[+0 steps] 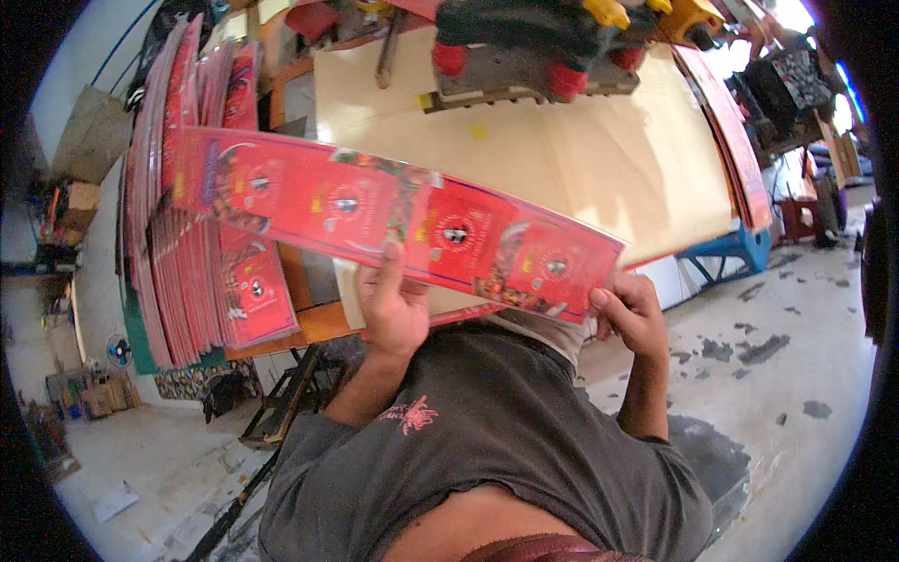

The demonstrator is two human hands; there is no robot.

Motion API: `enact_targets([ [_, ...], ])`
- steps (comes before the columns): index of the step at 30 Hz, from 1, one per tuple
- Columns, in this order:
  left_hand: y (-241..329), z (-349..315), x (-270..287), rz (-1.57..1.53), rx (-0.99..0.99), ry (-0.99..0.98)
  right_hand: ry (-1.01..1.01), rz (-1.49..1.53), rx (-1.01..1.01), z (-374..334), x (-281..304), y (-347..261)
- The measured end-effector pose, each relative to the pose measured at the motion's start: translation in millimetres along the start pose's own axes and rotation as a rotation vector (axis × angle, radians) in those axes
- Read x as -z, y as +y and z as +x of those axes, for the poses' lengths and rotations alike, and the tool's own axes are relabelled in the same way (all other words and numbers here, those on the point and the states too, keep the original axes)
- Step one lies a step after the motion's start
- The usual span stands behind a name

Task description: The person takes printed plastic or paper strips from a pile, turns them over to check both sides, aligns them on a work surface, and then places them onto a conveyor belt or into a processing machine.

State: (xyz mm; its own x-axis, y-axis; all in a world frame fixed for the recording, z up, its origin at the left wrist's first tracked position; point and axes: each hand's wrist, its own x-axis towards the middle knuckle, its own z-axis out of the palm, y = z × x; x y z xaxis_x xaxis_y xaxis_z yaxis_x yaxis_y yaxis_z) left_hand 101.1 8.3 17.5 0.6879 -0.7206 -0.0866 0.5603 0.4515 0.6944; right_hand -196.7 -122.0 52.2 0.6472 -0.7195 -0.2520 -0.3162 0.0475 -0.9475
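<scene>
A long strip of red printed packaging sheet (393,220) stretches across in front of me, its left end higher and over a stack. My right hand (632,318) pinches the strip's lower right corner between thumb and fingers. My left hand (395,304) holds its lower edge left of the middle, thumb on the printed face and the other fingers partly hidden. To the left lies a tall fanned stack of similar red printed sheets (178,281). Under the strip, the cream-coloured work surface (655,178) shows beyond its upper edge.
At the far side of the work surface stands a dark machine (524,51) with red and yellow parts. A thin rod-like tool (388,51) lies left of it. More red sheets (735,140) line the right edge. A blue plastic stool or support (721,258) is below right.
</scene>
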Motion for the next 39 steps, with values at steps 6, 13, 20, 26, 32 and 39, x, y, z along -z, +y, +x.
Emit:
enact_targets([
  [6, -13, 2, -7, -0.026, 0.247, -0.165, 0.265, 0.382, -0.01, -21, 14, 43],
  [13, -19, -4, -16, 0.014, 0.473, -0.242, 0.403, 0.597, 0.042, -8, 10, 21],
  [20, -20, -3, -14, 0.018, 0.49, -0.254, 0.412, 0.459, -0.038, -19, 27, 31],
  [26, -20, -7, -11, 0.08, 0.455, -0.288, 0.39, 0.262, -0.146, -24, 40, 23],
  [32, -3, -2, -18, 0.272, 0.146, -0.2, 0.118, 0.001, -0.219, -12, 20, 1],
  [39, 60, 18, -35, 0.998, -0.33, -0.605, 0.04, -0.154, -0.133, -16, 7, -7],
])
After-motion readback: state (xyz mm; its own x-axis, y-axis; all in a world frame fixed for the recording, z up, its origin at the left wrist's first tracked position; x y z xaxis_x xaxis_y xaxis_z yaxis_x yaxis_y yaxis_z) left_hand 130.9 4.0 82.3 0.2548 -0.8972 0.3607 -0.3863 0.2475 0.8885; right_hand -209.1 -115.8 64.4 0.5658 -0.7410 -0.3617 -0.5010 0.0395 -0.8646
